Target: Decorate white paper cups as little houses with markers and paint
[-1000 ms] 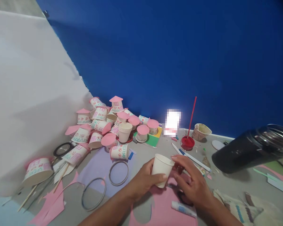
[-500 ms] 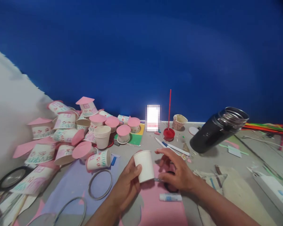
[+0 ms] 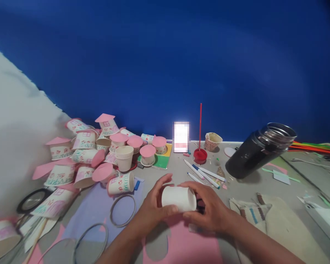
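A plain white paper cup [image 3: 177,198] lies sideways in the air between my two hands, above the pink paper [image 3: 192,244]. My left hand [image 3: 155,207] wraps its left end, thumb across the lower front. Around the right end, where part of the rim shows, my right hand [image 3: 210,205] has its fingers and thumb closed. Behind the right hand something dark is mostly hidden. A glue tube [image 3: 192,228] lies partly covered below that hand. Several white markers [image 3: 205,175] rest on the table just beyond the hands.
Decorated paper cups with pink roofs [image 3: 85,141] are heaped at the left. Near them stands a stack of white cups [image 3: 124,158]. A black flask [image 3: 258,152] leans at the right, behind a beige cloth [image 3: 286,227]. Grey rings [image 3: 123,211] lie on purple paper [image 3: 88,212].
The cup has been tipped from upright onto its side. My right hand has closed on its right end, having been apart from it. The view has shifted slightly left.
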Action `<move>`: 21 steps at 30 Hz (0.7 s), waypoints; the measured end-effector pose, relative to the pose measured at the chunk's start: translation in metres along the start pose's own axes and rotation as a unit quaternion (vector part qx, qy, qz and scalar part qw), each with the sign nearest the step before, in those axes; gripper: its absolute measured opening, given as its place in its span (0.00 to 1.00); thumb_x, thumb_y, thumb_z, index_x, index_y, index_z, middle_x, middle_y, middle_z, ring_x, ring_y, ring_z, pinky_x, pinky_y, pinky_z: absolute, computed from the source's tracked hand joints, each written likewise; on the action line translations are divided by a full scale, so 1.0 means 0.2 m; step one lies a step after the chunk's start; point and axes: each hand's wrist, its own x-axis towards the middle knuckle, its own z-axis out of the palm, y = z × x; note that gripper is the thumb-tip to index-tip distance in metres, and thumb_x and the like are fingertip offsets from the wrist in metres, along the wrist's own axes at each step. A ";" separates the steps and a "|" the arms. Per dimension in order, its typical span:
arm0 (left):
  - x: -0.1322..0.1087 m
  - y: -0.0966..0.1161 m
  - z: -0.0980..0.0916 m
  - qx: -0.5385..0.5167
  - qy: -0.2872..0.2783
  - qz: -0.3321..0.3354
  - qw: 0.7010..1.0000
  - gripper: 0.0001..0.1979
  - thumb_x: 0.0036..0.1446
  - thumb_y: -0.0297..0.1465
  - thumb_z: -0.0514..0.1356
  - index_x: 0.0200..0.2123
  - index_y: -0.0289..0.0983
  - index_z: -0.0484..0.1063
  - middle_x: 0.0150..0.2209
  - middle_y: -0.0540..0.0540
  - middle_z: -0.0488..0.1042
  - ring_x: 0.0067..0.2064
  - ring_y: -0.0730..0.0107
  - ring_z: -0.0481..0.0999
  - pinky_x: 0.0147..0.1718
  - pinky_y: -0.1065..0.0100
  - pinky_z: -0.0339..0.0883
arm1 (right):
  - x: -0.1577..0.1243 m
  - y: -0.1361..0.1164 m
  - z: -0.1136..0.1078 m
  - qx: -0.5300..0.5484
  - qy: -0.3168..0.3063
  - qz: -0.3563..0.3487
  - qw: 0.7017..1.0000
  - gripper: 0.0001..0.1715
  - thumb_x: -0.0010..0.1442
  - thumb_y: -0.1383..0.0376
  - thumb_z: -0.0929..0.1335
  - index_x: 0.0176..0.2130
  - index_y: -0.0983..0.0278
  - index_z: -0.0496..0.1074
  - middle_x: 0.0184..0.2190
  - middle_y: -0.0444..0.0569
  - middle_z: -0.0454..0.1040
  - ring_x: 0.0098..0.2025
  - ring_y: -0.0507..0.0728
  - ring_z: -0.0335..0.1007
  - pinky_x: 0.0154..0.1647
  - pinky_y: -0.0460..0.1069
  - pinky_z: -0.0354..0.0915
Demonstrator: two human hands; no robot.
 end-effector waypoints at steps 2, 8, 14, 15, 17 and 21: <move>0.00 0.05 -0.02 0.107 -0.035 0.049 0.992 0.41 0.43 0.39 0.80 0.62 0.44 0.76 0.60 0.40 0.76 0.60 0.45 0.75 0.59 0.54 0.70 | 0.00 -0.01 -0.01 0.004 -0.024 0.015 1.000 0.37 0.59 0.55 0.77 0.62 0.60 0.69 0.49 0.55 0.83 0.43 0.62 0.82 0.43 0.54 0.75; 0.01 0.08 -0.04 0.164 -0.052 0.035 0.984 0.37 0.46 0.30 0.77 0.61 0.44 0.77 0.60 0.41 0.79 0.60 0.45 0.76 0.58 0.54 0.71 | 0.04 0.01 -0.06 0.070 0.037 0.041 0.996 0.32 0.61 0.48 0.75 0.58 0.62 0.75 0.47 0.55 0.84 0.37 0.58 0.80 0.38 0.51 0.74; 0.03 0.10 -0.12 -0.170 -0.033 -0.019 0.985 0.29 0.55 0.43 0.73 0.55 0.34 0.77 0.47 0.34 0.84 0.50 0.44 0.84 0.48 0.53 0.79 | 0.09 0.07 -0.22 0.015 0.057 0.240 0.969 0.17 0.67 0.57 0.66 0.29 0.61 0.74 0.23 0.43 0.77 0.25 0.53 0.70 0.28 0.47 0.62; 0.02 0.11 -0.13 -0.190 -0.028 -0.020 0.981 0.29 0.55 0.43 0.73 0.56 0.33 0.77 0.47 0.34 0.84 0.51 0.43 0.85 0.49 0.52 0.79 | 0.10 0.08 -0.23 -0.006 0.015 0.241 0.970 0.17 0.66 0.57 0.66 0.28 0.61 0.74 0.22 0.43 0.76 0.25 0.52 0.69 0.28 0.47 0.60; 0.02 0.12 -0.13 -0.201 -0.014 -0.021 0.979 0.33 0.54 0.41 0.74 0.60 0.34 0.74 0.46 0.34 0.85 0.51 0.42 0.85 0.50 0.51 0.80 | 0.10 0.09 -0.24 -0.061 -0.063 0.236 0.968 0.16 0.66 0.58 0.66 0.29 0.61 0.75 0.24 0.43 0.77 0.26 0.53 0.69 0.30 0.48 0.58; 0.05 0.10 -0.13 -0.209 0.035 -0.025 0.977 0.38 0.54 0.35 0.74 0.66 0.36 0.69 0.45 0.37 0.85 0.48 0.45 0.86 0.50 0.51 0.80 | 0.10 0.11 -0.24 -0.217 -0.125 0.268 0.931 0.16 0.69 0.59 0.65 0.35 0.60 0.79 0.32 0.48 0.83 0.34 0.57 0.75 0.34 0.49 0.56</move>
